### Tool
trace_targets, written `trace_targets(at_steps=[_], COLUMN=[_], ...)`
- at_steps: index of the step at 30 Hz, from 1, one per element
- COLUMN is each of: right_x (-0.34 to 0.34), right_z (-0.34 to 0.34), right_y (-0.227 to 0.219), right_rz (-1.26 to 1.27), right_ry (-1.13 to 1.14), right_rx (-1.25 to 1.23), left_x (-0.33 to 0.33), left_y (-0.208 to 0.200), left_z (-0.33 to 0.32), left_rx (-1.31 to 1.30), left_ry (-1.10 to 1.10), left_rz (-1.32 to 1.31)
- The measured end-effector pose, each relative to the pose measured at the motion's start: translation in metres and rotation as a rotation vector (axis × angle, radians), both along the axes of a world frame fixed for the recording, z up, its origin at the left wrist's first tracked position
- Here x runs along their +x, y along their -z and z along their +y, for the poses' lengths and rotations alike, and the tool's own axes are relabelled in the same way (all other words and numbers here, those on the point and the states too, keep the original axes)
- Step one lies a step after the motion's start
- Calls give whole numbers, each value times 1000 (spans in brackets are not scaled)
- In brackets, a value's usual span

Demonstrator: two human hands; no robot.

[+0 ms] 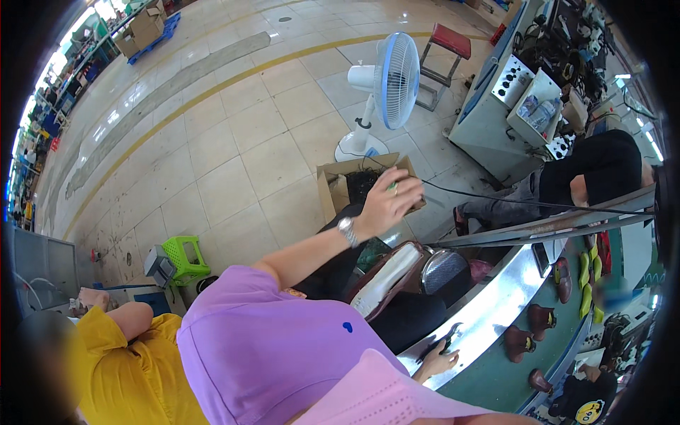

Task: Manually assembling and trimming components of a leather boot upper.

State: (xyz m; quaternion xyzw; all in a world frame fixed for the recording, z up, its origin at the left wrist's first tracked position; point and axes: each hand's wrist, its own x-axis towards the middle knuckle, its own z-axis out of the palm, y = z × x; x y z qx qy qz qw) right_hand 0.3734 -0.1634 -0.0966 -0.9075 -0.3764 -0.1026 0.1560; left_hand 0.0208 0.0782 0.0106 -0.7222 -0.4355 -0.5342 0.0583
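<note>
My left hand (391, 203), a watch on its wrist, is raised over a cardboard box (328, 191) on the floor. Its fingers curl together; a small green spot shows at them, and whatever they hold, if anything, cannot be made out. Dark, tangled scraps (363, 185) fill part of the box. Low on the right, my right hand (437, 363) closes around a small black object (444, 346) over the shiny metal ledge (489, 304). Over my lap lies a brown item with a long white strip (388, 280), beside a round, silver textured piece (444, 271).
Several brown shoes (520, 343) stand on the green belt (489, 386) beyond the ledge. A white-and-blue fan (398, 81) stands behind the box, near a red stool (450, 42). A person in yellow (138, 372) sits at left, by a green stool (185, 258). Another person's legs (520, 198) show at right.
</note>
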Motion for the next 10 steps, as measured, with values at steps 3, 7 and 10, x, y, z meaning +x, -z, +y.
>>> trace_targets(at_steps=[3,7,10], right_x=[-5,-6,70], right_z=[18,19,-2], right_y=[6,4,46], right_rz=[18,119,1095], right_ry=[-3,-45,32], right_rx=[-157,-256,87], left_x=[-2,-2,-17], left_y=[65,77,23], left_z=[18,-48,-61], left_rx=[-229,-844,-1176], left_ry=[-86,223,193], left_rz=[54,-215,852])
